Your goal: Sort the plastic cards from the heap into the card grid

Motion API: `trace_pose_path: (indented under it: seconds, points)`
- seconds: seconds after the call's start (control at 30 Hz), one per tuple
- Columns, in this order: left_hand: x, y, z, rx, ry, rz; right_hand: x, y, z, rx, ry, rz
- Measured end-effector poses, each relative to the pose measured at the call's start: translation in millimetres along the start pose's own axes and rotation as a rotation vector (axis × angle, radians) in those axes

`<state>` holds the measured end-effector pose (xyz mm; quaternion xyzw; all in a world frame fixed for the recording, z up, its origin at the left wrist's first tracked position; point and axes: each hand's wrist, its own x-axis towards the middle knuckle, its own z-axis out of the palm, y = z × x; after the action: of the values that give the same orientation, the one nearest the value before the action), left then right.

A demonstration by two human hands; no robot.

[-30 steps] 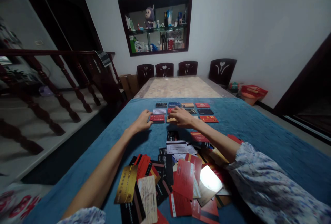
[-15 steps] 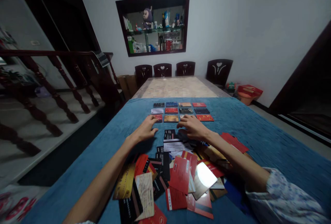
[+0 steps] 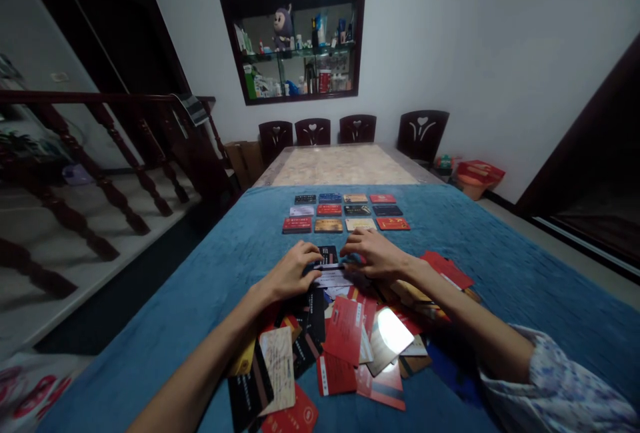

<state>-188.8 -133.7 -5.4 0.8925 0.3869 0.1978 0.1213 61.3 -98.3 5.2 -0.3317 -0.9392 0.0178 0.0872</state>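
Observation:
My left hand (image 3: 293, 271) is at the left edge of a white card (image 3: 334, 278), fingers curved and thumb apart. My right hand (image 3: 377, 253) is over that card's right end, fingers spread and bent, hiding part of it. Whether the fingertips press on the card I cannot tell. A black card (image 3: 328, 254) lies just beyond it, between the hands. Toward me spreads a loose, overlapping heap with a red card (image 3: 343, 331), a shiny card (image 3: 390, 340), a cream card (image 3: 277, 368) and a black striped card (image 3: 250, 390).
Beyond my hands, small stacks of cards stand in neat rows, among them a red one (image 3: 297, 224) and a gold one (image 3: 329, 225). A blue cloth (image 3: 225, 253) covers the near table. Dark chairs (image 3: 357, 128) stand at the far end; a wooden railing (image 3: 100, 96) runs along the left.
My left hand has moved right and nearer to me, from beside the front row of stacks to the white card. My right hand has come slightly nearer too, uncovering a front-row stack.

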Motion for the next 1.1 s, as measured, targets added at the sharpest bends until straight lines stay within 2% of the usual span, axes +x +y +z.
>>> trace_pose_path:
  seconds: [0.4, 0.67, 0.9, 1.1]
  points:
    - [-3, 3, 4.6, -0.011, -0.089, -0.001, 0, -8, 6, 0.033, -0.081, -0.028]
    - [-3, -2, 9.7, 0.007, -0.082, -0.009, 1, -11, 7, 0.013, -0.115, -0.018]
    - [-2, -2, 11.0, 0.029, -0.073, -0.015, 1, -11, 9, -0.007, -0.089, -0.025]
    - [-3, -7, 14.5, 0.062, 0.009, 0.078, 0, -2, 16, 0.053, -0.012, -0.069]
